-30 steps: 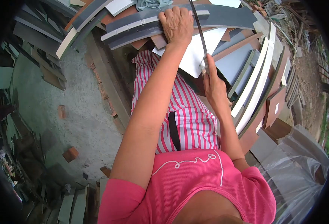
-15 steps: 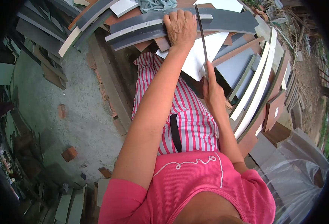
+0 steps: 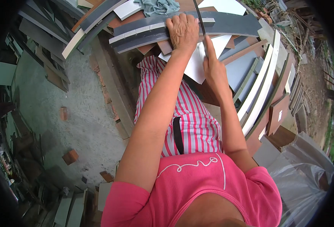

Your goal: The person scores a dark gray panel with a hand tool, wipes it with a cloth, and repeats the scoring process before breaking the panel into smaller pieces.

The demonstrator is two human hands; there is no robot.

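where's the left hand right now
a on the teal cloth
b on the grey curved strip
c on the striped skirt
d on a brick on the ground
B: the left hand rests on top of the grey curved strip, while the right hand grips a thin dark blade laid across that strip.

The strip (image 3: 235, 20) was grey, the panel (image 3: 195, 66) under it white, the saw blade (image 3: 198, 15) dark, the shirt (image 3: 204, 181) pink, the trousers (image 3: 193, 121) red-and-white striped.

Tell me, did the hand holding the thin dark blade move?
Yes: the right hand, gripping the thin dark blade, slid forward toward the curved grey strip.
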